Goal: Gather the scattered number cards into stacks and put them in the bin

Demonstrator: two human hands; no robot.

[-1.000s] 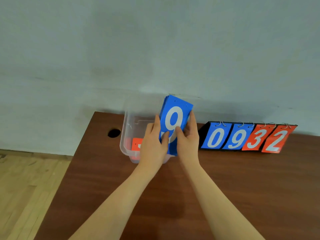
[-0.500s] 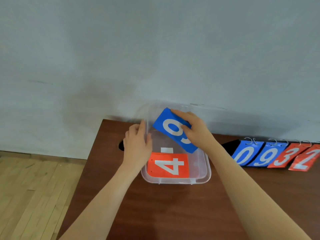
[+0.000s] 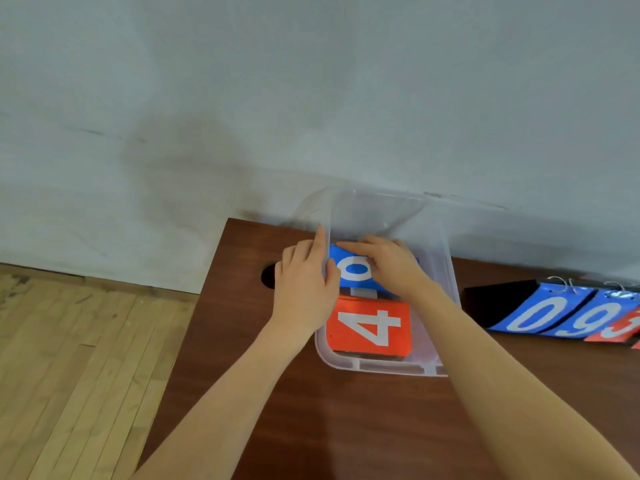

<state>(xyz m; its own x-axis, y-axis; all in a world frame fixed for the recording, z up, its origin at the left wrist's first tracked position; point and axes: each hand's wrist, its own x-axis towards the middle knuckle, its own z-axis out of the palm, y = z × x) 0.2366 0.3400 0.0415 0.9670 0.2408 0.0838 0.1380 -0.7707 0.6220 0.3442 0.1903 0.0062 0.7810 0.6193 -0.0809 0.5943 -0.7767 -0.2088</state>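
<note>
A clear plastic bin (image 3: pixel 438 244) stands on the brown table by the wall. Inside it, at the near end, lies an orange stack of cards showing a white 4 (image 3: pixel 369 329). At the far end lies a blue stack of cards showing a 9 (image 3: pixel 353 268). My right hand (image 3: pixel 388 263) reaches into the bin and rests on top of the blue stack, fingers curled over its far edge. My left hand (image 3: pixel 304 285) grips the bin's left wall, thumb inside touching the blue stack.
A black flip scoreboard (image 3: pixel 554 313) with blue 0 and 9 cards and orange cards stands on the table right of the bin. A round cable hole (image 3: pixel 268 277) sits left of my left hand. The table's left edge drops to a wooden floor.
The blue stack went from held upright in both hands over the bin down into the bin's far end. My left hand shifted to the bin's left wall.
</note>
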